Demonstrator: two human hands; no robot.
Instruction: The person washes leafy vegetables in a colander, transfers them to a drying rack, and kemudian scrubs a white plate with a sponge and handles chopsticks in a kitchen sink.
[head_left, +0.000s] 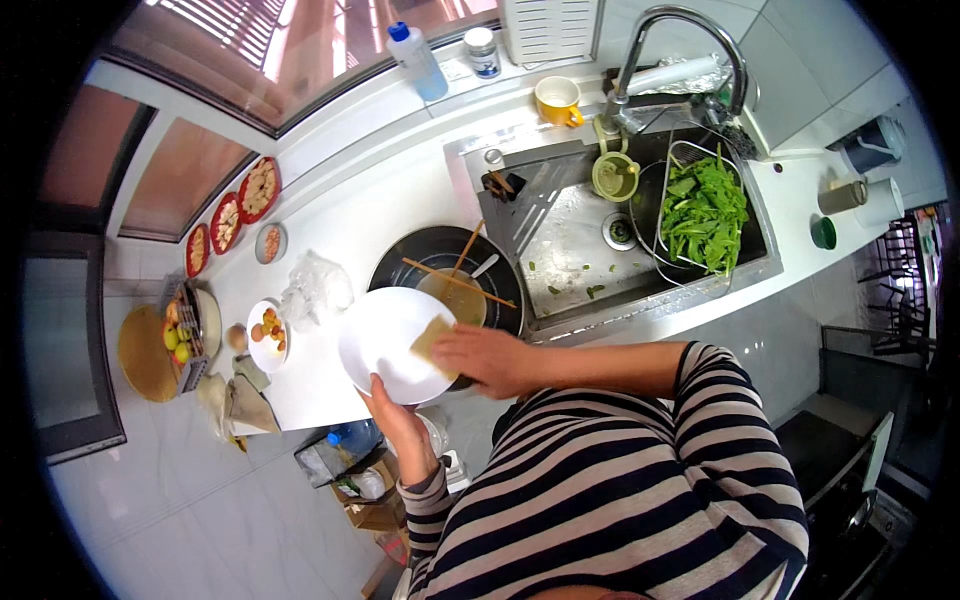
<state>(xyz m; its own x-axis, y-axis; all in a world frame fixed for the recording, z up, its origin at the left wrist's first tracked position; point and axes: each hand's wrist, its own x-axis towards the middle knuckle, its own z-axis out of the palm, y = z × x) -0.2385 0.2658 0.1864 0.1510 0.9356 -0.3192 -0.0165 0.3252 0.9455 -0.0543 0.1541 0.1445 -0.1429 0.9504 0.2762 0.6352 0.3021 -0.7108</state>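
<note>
A white plate (382, 341) is tilted in my left hand (401, 420), the thumb over its near rim. My right hand (484, 358) presses a yellowish sponge or cloth (431, 341) against the plate's right side. Behind the plate, a dark wok (397, 259) stands on the counter and is partly covered by it. Inside the wok, a bowl (469, 306) with chopsticks (450, 279) across it and a spoon (485, 265) can be seen.
Right of the wok is a steel sink (562, 262) with leafy greens (705, 210) in a wire basket, a green strainer cup (615, 178) and a faucet (637, 45). At left are a plastic bag (319, 289), a plate of food pieces (259, 358) and a fruit basket (193, 365).
</note>
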